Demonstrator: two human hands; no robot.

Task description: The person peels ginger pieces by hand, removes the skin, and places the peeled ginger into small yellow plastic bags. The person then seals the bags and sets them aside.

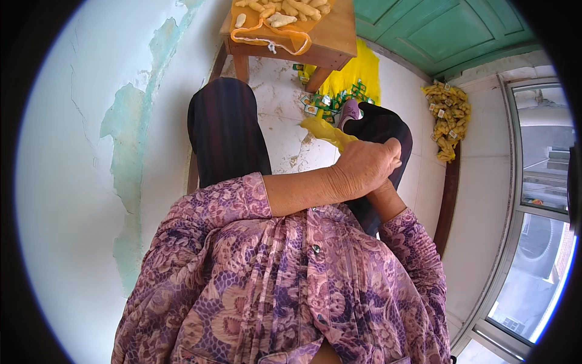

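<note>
My left hand (pixel 363 166) reaches across my lap to the right knee, its fingers curled closed. A strip of thin yellow mesh bag (pixel 328 133) sticks out from its far side, over the floor. Behind and below it is my right hand, mostly hidden, with only the wrist (pixel 384 195) showing clearly; its fingers cannot be made out. Ahead, a wooden stool (pixel 338 34) bears a pile of ginger roots (pixel 291 8) on an orange mesh bag (pixel 245 35), whose pale-edged mouth hangs over the stool's near edge.
Flat yellow mesh bags (pixel 363 68) with green labels (pixel 334 102) lie on the floor beside the stool. Filled yellow bags of ginger (pixel 448 116) are heaped by the right wall. A peeling wall (pixel 127 136) is on the left, a green panelled door (pixel 445 32) ahead, a window (pixel 536 259) right.
</note>
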